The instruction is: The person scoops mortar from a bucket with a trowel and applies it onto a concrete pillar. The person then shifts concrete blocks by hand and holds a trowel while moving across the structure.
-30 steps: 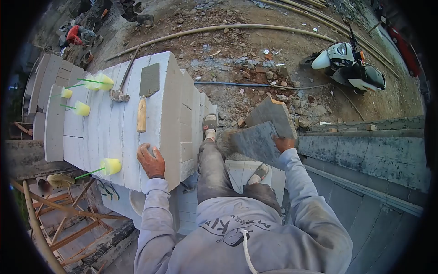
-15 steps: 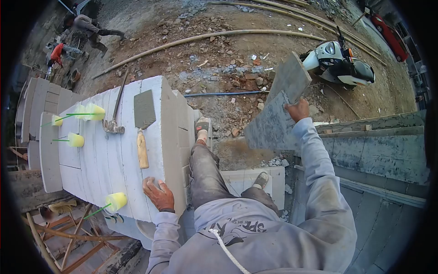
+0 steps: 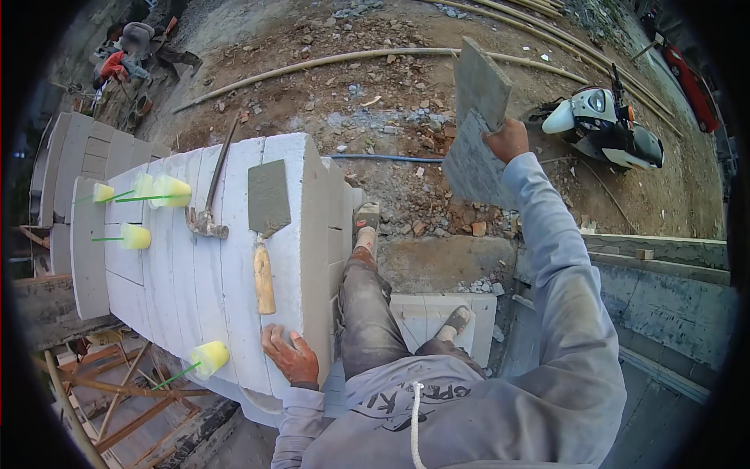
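My right hand (image 3: 508,141) grips a grey angled board (image 3: 476,156), made of two flat pieces meeting near my fingers, held out over the rubble. My left hand (image 3: 291,356) rests on the edge of the white block stack (image 3: 211,289), fingers slightly apart, with nothing in it. Just beyond it lies a trowel with a wooden handle (image 3: 264,280) and a grey, mortar-coated blade (image 3: 269,197). A hammer (image 3: 208,222) lies to the left of the trowel, its handle pointing away.
Cups of yellow-green drink (image 3: 209,358) with green straws stand on the blocks. A scooter (image 3: 601,117) is parked at right. Long poles (image 3: 344,58) and a blue hose (image 3: 383,157) cross the rubble. People (image 3: 137,43) bend at upper left; wooden framing (image 3: 129,387) is lower left.
The board in my right hand has swung up and away from my body, out over the ground. My left hand has stayed on the block edge. A person at upper left has moved.
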### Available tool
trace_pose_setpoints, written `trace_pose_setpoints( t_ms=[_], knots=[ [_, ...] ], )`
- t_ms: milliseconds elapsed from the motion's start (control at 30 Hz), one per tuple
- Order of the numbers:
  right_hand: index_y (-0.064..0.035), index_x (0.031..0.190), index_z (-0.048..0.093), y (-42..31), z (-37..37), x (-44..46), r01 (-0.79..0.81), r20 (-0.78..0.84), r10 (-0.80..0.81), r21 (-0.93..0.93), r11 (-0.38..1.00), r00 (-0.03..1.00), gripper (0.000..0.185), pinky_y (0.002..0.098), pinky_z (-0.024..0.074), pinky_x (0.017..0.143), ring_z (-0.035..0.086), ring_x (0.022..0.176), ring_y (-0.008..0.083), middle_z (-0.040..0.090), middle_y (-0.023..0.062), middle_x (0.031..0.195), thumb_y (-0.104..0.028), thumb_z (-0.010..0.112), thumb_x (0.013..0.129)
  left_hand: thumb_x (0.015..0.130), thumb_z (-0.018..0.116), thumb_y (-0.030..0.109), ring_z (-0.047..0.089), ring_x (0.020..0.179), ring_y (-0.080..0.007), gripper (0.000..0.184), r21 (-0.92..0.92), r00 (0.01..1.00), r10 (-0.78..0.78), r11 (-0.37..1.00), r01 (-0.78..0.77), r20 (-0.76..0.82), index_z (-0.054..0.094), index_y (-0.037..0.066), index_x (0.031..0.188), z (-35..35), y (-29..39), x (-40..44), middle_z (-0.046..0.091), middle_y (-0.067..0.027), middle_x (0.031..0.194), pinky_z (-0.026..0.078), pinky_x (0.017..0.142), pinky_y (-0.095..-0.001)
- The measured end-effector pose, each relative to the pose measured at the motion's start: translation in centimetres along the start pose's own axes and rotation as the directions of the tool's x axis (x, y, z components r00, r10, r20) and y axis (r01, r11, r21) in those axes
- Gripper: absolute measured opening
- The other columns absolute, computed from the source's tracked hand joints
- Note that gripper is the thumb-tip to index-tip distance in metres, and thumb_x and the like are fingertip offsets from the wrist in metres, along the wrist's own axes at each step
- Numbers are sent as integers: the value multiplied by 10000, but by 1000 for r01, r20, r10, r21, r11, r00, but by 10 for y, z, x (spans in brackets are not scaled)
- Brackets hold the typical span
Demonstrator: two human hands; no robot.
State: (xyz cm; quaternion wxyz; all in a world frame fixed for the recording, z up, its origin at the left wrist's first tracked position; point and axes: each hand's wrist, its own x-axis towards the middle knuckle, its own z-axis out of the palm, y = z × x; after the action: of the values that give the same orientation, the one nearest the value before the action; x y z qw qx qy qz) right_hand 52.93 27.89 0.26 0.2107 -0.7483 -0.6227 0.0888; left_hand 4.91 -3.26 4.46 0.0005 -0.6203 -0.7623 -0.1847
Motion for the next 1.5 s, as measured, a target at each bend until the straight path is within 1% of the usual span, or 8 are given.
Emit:
trace_pose_setpoints(
  t_ms=[167, 267, 567, 767, 933, 1167, 1333, 1500],
  knots=[
    [-39, 921, 667, -74, 13, 84, 52, 113, -45, -60, 997, 993, 340, 409, 504, 715, 626, 794, 361, 639, 217, 817, -240, 694, 648, 829, 474, 67, 394, 1107, -410, 280, -2, 1000, -5, 1000, 5, 24, 427, -34, 1086, 1, 0, 3, 405, -221, 1142, 327, 945, -519],
    [-44, 919, 669, -92, 68, 131, 222, -9, -222, 74, 972, 975, 333, 422, 498, 713, 619, 790, 372, 632, 229, 812, -239, 687, 649, 820, 472, 60, 389, 1110, -413, 282, 15, 999, -6, 1000, 5, 45, 429, -38, 1081, 0, 0, 5, 404, -223, 1143, 325, 945, -525],
    [-69, 1002, 612, -219, 136, 176, 444, 76, -458, 150, 883, 886, 338, 458, 487, 763, 607, 853, 376, 633, 217, 888, -143, 611, 672, 755, 539, 88, 392, 1103, -412, 342, 14, 997, -53, 999, 52, 50, 442, -13, 1067, -1, -5, 7, 406, -203, 1130, 336, 939, -524],
    [-132, 1014, 636, -253, 206, 127, 331, 332, -352, 118, 936, 875, 277, 457, 491, 786, 617, 884, 364, 642, 190, 933, -189, 586, 748, 736, 559, 81, 416, 1087, -409, 352, -19, 999, -43, 999, 43, 2, 446, -2, 1059, -4, -6, 9, 423, -193, 1113, 336, 943, -533],
    [-48, 949, 658, -251, 157, 65, 242, 423, -275, 131, 961, 863, 276, 449, 493, 800, 613, 905, 374, 631, 232, 939, -178, 571, 722, 730, 568, 70, 419, 1088, -408, 345, -35, 998, -47, 998, 46, -33, 453, -8, 1045, -7, -3, 7, 429, -195, 1106, 335, 948, -528],
    [11, 906, 638, -161, 156, -55, -5, 477, -41, 95, 996, 878, 260, 435, 484, 801, 608, 910, 379, 625, 257, 916, -175, 609, 728, 748, 556, 42, 413, 1105, -396, 316, -46, 998, -38, 998, 36, -49, 458, -4, 1044, -5, 0, 6, 437, -206, 1130, 336, 958, -481],
    [-80, 1095, 572, -207, 105, -157, 146, 230, -363, 632, 761, 903, 344, 452, 479, 700, 612, 842, 392, 643, 210, 862, -235, 641, 797, 754, 578, 65, 414, 1118, -387, 323, -27, 997, -26, 999, 24, -69, 467, 3, 1052, -4, -2, 8, 442, -194, 1138, 334, 979, -473],
    [-90, 1156, 531, -344, 37, -183, 338, 315, -659, 663, 668, 683, 384, 437, 488, 678, 622, 785, 378, 641, 212, 817, -348, 531, 872, 761, 601, 107, 422, 1136, -356, 322, -43, 992, -98, 995, 95, -76, 488, 25, 1051, -10, -6, 0, 454, -162, 1146, 329, 1004, -470]
  ],
)
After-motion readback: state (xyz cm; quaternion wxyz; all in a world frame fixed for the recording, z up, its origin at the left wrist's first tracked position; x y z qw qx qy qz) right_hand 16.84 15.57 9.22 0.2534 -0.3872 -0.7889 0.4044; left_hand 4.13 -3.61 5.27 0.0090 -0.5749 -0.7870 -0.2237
